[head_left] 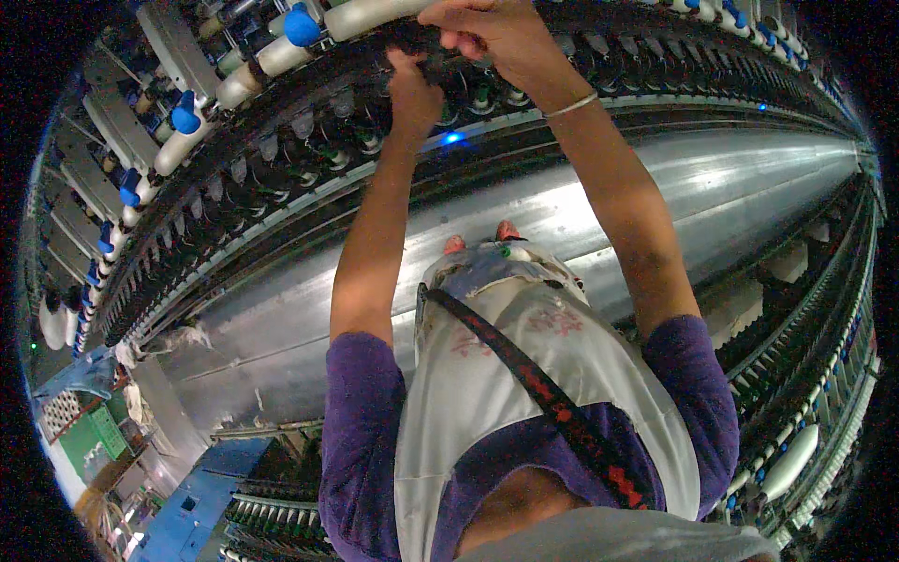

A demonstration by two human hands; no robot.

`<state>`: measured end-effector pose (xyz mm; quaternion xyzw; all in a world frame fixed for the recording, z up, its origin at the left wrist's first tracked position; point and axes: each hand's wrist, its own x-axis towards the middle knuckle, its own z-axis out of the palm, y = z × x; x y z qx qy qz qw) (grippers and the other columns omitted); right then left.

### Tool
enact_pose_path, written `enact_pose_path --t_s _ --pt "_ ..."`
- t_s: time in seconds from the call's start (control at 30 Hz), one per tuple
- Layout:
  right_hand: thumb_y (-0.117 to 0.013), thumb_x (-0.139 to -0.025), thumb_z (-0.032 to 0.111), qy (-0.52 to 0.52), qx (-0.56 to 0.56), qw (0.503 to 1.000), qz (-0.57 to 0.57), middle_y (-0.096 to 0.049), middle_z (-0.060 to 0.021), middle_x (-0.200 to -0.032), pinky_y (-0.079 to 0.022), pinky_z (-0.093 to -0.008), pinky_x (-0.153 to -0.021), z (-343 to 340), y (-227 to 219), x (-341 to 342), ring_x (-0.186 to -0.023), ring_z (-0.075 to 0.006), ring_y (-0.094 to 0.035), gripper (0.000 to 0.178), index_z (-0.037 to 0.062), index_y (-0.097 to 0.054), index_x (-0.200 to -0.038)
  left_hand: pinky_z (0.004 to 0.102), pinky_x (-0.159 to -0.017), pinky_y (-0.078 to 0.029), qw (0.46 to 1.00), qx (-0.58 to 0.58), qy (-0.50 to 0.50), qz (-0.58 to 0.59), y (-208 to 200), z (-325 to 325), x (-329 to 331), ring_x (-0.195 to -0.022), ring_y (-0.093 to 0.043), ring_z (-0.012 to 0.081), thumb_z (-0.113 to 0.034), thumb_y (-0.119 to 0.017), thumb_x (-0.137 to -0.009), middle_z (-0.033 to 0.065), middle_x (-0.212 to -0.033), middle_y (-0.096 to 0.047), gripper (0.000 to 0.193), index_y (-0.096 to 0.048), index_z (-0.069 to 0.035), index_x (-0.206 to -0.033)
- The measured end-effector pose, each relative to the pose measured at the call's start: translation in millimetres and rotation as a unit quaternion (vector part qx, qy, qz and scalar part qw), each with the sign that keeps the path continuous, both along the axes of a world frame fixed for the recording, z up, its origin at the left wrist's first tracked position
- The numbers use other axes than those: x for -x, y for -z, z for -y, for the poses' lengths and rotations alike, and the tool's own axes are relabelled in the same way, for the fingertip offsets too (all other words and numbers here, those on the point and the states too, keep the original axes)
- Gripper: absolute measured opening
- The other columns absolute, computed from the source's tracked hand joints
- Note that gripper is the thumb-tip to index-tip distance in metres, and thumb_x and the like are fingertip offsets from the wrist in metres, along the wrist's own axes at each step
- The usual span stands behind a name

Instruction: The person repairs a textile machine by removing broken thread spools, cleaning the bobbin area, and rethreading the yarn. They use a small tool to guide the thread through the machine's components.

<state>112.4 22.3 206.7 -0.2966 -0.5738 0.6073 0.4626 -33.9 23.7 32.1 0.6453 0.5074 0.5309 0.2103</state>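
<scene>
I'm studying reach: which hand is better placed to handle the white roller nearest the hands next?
Probably the right hand: in this view its fingers overlap or adjoin the white roller's end, though contact is unclear. The left hand is lower in the picture, apart from it.

From my station I see a grey floor [290,351] gleaming in bright patches, with a blue cabinet [201,482] and green crate [107,432] at lower left.
</scene>
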Motion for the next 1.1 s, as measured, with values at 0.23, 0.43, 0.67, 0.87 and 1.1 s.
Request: enact_pose_path --t_s 0.23,0.43,0.67,0.87,1.1 --pt "-0.070 -0.080 0.020 0.181 0.031 0.980 0.083 -0.059 0.0004 -0.064 -0.035 -0.0199 -0.047 26.5 137.3 -33.7 -0.056 -0.0055 -0.049 0.012 0.0091 -0.069 -0.083 0.0395 -0.084 -0.047 0.930 -0.180 -0.149 -0.285 -89.5 67.8 12.0 -0.106 -0.053 0.0358 0.003 -0.065 -0.066 0.0217 -0.113 -0.055 0.063 -0.043 0.001 -0.125" --pt "-0.073 -0.079 0.019 0.106 0.211 0.971 0.028 -0.061 0.0016 -0.068 -0.039 -0.0214 -0.050 51.7 198.9 26.7 -0.057 -0.0067 -0.052 0.011 0.0084 -0.070 -0.078 0.0439 -0.093 -0.041 0.777 -0.155 -0.209 -0.572 -182.1 -0.4 14.3 -0.111 -0.051 0.0315 -0.018 -0.072 -0.068 0.0141 -0.120 -0.054 0.066 -0.046 -0.007 -0.127" --pt "-0.070 -0.081 0.027 0.245 -0.337 0.819 0.394 -0.068 -0.0034 -0.074 -0.048 -0.0294 -0.054 -3.1 86.9 -75.7 -0.059 -0.0151 -0.061 0.016 0.0115 -0.071 -0.082 0.0368 -0.065 -0.051 0.853 -0.094 -0.007 -0.514 -192.0 73.3 1.7 -0.092 -0.061 0.0252 -0.008 -0.069 -0.060 0.0085 -0.093 -0.063 0.029 -0.063 -0.009 -0.089" --pt "-0.060 -0.090 0.011 0.212 -0.672 0.684 0.189 -0.065 -0.0053 -0.085 -0.049 -0.0306 -0.066 -17.3 18.0 -40.9 -0.074 -0.0162 -0.058 0.012 0.0047 -0.070 -0.092 0.0414 -0.067 -0.055 0.874 -0.034 0.122 -0.470 -124.5 100.7 -23.2 -0.087 -0.062 0.0281 -0.010 -0.072 -0.059 0.0080 -0.087 -0.062 0.026 -0.066 -0.005 -0.083" --pt "-0.061 -0.061 0.005 0.344 -0.757 0.412 0.373 -0.056 -0.0081 -0.075 -0.043 -0.0383 -0.075 -39.3 -9.1 28.8 -0.080 -0.0239 -0.052 0.003 0.0049 -0.058 -0.063 0.0424 -0.070 -0.055 0.904 0.138 -0.039 -0.402 -119.2 32.2 -3.1 -0.087 -0.066 0.0303 -0.015 -0.071 -0.061 0.0138 -0.099 -0.064 0.034 -0.067 -0.004 -0.093"
